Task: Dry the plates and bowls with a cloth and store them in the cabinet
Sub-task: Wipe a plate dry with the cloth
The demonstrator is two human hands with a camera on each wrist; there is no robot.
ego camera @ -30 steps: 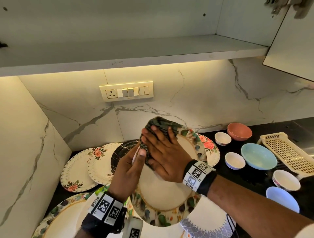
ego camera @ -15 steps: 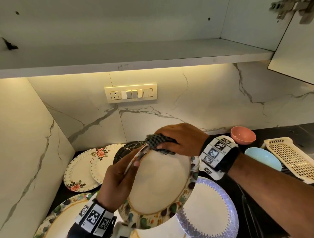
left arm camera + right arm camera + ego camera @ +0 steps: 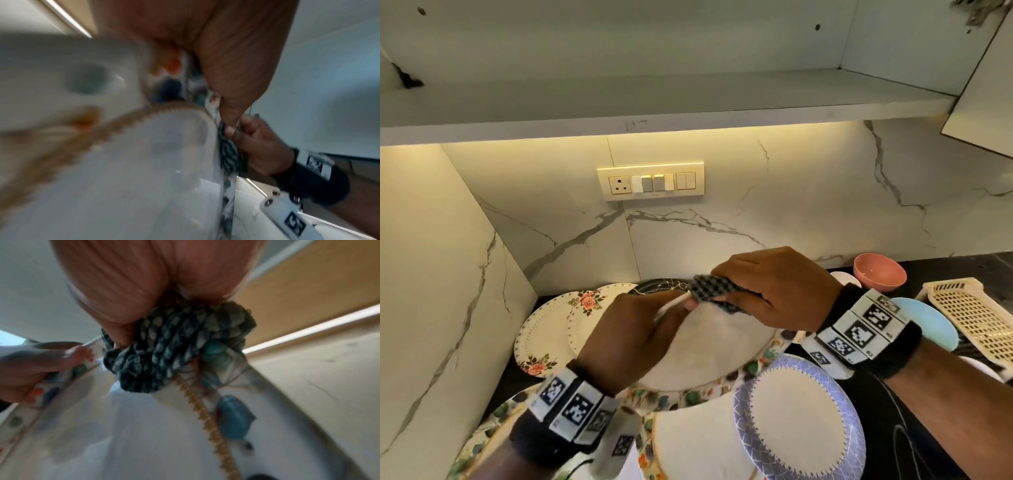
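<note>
My left hand [image 3: 633, 329] grips the far-left rim of a cream plate with a leaf-patterned border [image 3: 709, 353], lifted over the counter and tilted. My right hand [image 3: 767, 291] holds a bunched dark checked cloth [image 3: 714, 291] clamped over the plate's far rim, right beside the left thumb. In the right wrist view the cloth [image 3: 164, 356] wraps the plate edge [image 3: 230, 410] under my palm. The left wrist view shows the plate [image 3: 133, 162] blurred, with the cloth [image 3: 230, 151] pinched by the right hand [image 3: 257, 142].
Several plates lean on the marble wall at the left [image 3: 544, 335]; a blue-rimmed plate [image 3: 801, 418] and others lie below. Pink bowl [image 3: 878, 275], light blue bowl [image 3: 928, 322] and a cream plastic basket [image 3: 972, 315] sit right. An open cabinet shelf [image 3: 654, 99] hangs overhead, door [image 3: 986, 102] ajar.
The right hand slid the cloth from the plate's face up onto its far rim. The plate has tipped flatter and lifted a little.
</note>
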